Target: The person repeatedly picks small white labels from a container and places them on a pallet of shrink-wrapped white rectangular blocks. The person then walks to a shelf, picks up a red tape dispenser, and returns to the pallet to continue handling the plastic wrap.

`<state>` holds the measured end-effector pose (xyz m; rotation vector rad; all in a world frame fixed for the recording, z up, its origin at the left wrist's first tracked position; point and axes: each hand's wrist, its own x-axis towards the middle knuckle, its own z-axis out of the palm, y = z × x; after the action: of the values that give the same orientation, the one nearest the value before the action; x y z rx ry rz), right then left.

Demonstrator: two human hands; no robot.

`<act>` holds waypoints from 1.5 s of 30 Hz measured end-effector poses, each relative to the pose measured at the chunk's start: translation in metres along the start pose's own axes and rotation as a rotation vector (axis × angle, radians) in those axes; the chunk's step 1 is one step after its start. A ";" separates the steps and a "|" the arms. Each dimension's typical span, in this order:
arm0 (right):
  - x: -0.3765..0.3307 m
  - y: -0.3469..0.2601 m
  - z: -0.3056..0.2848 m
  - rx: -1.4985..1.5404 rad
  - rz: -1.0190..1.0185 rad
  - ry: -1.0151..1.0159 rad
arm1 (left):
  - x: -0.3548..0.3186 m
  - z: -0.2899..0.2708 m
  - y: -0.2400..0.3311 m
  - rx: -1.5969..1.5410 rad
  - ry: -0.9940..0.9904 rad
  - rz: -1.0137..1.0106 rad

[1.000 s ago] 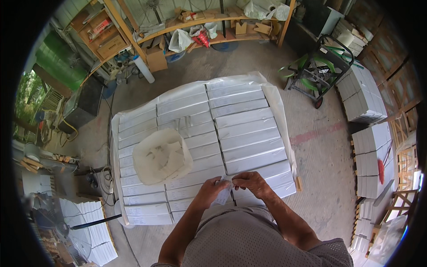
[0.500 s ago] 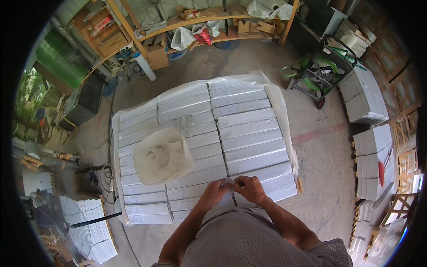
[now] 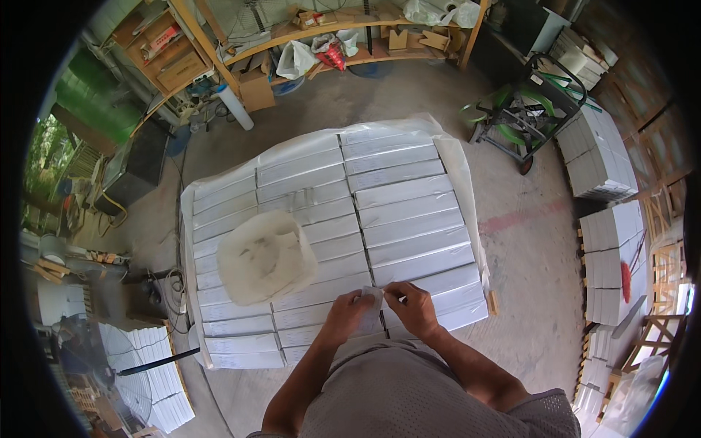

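My left hand (image 3: 345, 315) is closed on a small, clear plastic bag (image 3: 371, 312) that hangs crumpled near my waist. Close to the bag's upper edge, my right hand (image 3: 413, 308) has thumb and fingertips pinched together; whatever lies between them is too small to make out. Both hands are above the near edge of a wide stack of long white boxes (image 3: 409, 232), laid side by side in rows. On the boxes, left of my hands, stands a translucent whitish plastic tub (image 3: 232, 281) with some pale, unclear contents.
Plastic sheeting (image 3: 461, 175) wraps the stack's edges. A black-and-green hand truck (image 3: 537, 109) stands far right, near more white box stacks (image 3: 610, 255). Wooden shelves (image 3: 321, 31) hold bags and cardboard at the back. A fan (image 3: 120, 365) and cables (image 3: 174, 288) are at left.
Both hands have risen slightly, and the right fingers have turned upward at the bag's edge. More of the plastic bag shows between the hands. The tub and boxes stay in place.
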<state>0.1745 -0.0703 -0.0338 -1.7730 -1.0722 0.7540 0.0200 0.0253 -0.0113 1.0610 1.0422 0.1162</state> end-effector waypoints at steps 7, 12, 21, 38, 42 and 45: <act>0.005 -0.008 0.000 0.001 0.039 -0.028 | 0.006 0.002 -0.010 0.250 0.084 0.172; 0.012 -0.004 0.000 0.040 0.164 -0.068 | 0.004 0.003 -0.004 0.347 0.093 0.213; 0.016 -0.004 0.002 -0.128 0.128 -0.048 | 0.002 0.003 0.002 -0.208 0.009 0.046; 0.024 -0.005 0.004 0.034 0.212 -0.132 | 0.019 0.013 -0.019 0.239 0.352 0.361; 0.031 -0.010 0.005 0.199 0.356 -0.014 | 0.016 -0.001 -0.013 0.226 0.417 0.397; 0.050 0.016 -0.002 0.501 0.537 0.053 | 0.002 -0.023 0.018 0.029 0.495 0.311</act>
<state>0.2034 -0.0300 -0.0498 -1.6262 -0.3110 1.1726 0.0111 0.0510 -0.0010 1.2478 1.3132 0.6431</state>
